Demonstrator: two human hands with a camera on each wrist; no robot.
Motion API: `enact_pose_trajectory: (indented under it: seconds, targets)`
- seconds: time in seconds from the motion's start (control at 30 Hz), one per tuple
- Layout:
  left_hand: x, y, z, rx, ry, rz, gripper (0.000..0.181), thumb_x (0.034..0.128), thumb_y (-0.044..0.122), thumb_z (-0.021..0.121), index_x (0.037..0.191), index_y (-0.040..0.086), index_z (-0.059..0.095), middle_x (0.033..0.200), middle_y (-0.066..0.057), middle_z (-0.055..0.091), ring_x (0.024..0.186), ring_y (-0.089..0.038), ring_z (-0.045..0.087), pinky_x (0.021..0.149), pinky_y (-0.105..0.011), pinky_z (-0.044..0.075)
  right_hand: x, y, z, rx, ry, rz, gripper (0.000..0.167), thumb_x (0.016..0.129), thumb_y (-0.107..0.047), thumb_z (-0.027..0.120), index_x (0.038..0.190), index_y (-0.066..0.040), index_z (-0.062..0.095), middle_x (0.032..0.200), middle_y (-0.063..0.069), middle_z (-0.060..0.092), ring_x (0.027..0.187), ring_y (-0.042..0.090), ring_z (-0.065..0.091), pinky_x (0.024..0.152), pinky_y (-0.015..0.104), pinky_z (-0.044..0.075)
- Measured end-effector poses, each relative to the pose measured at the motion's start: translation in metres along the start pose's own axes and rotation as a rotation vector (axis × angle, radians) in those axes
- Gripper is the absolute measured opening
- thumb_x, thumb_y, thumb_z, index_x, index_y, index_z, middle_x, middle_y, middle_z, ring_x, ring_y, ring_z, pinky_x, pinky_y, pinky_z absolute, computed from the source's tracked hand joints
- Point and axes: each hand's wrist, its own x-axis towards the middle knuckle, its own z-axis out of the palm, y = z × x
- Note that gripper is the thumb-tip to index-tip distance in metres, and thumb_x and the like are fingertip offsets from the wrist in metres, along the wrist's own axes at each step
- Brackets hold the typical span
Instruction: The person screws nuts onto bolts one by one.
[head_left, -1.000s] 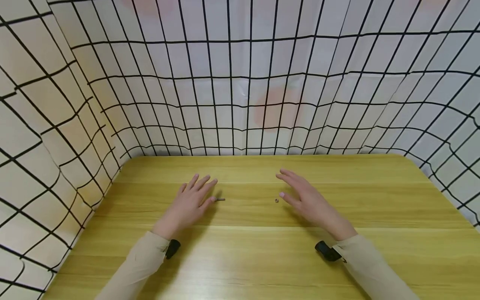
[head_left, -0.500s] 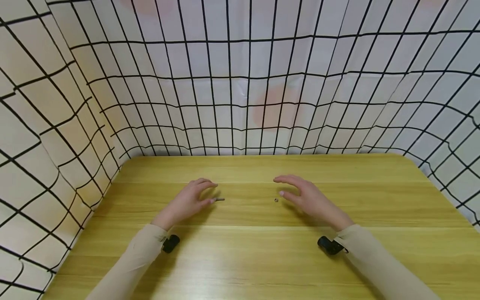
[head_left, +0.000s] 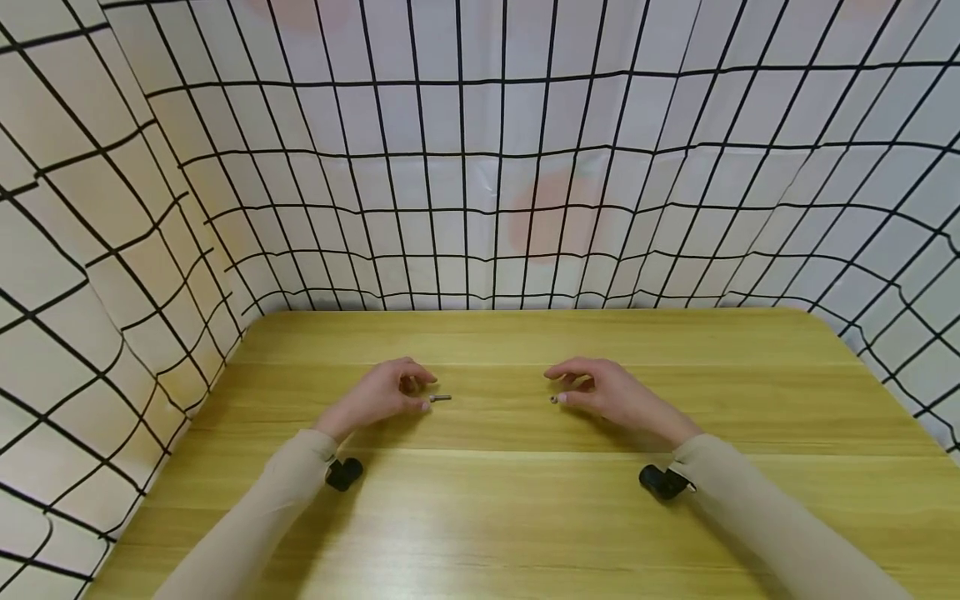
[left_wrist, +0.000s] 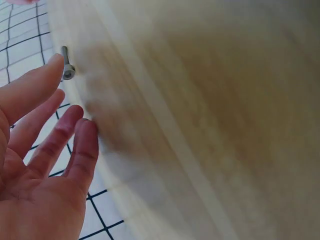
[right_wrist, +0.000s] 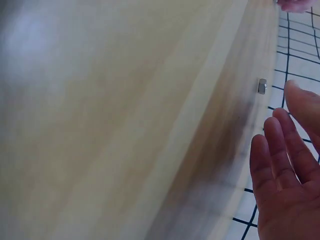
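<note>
Head view forward-down from above; wrist views close, past the fingers [left_wrist: 84, 155], tabletop [head_left: 487, 517] in all.

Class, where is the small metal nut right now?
In the head view, the nut lies on the wooden table right of centre, right of the bolt and close to the right hand, by its thumb tip.

Nut [head_left: 553, 399] seems too small for detail in head view; L hand [left_wrist: 42, 190] cut off, L-wrist cam.

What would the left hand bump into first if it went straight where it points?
Probably the small metal screw, just ahead of the left hand, though the hand's height above the table is unclear.
</note>
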Motion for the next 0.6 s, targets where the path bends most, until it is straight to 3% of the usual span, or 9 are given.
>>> enact_pose_trajectory:
  seconds: [0.3, 0.6]
  targets:
    - [0.0056, 0.0011, -0.0006, -0.011, -0.022, -0.054, 0.023, 0.083, 0.01, 0.08, 0.105, 0.007, 0.073, 0.095, -0.004, 0.061, 0.088, -0.021, 0.054, 0.08, -0.035, 0.044, 0.0045, 0.0036, -0.0019, -0.018, -0.088, 0.021, 0.032, 0.093, -0.01, 0.069, 0.124, -0.004, 0.065, 0.114, 0.003, 0.068, 0.101, 0.019, 0.062, 0.091, 0.042, 0.048]
    - [0.0086, 0.0021, 0.0014, 0.001, -0.021, -0.069, 0.014, 0.0832, 0.009, 0.079, 0.096, 0.008, 0.072, 0.092, -0.004, 0.059, 0.085, -0.019, 0.052, 0.078, -0.035, 0.044, 0.0107, 0.0065, -0.001, -0.039, -0.125, 0.009, 0.019, 0.092, -0.012, 0.071, 0.112, -0.013, 0.072, 0.107, -0.004, 0.068, 0.096, 0.014, 0.061, 0.085, 0.034, 0.05]
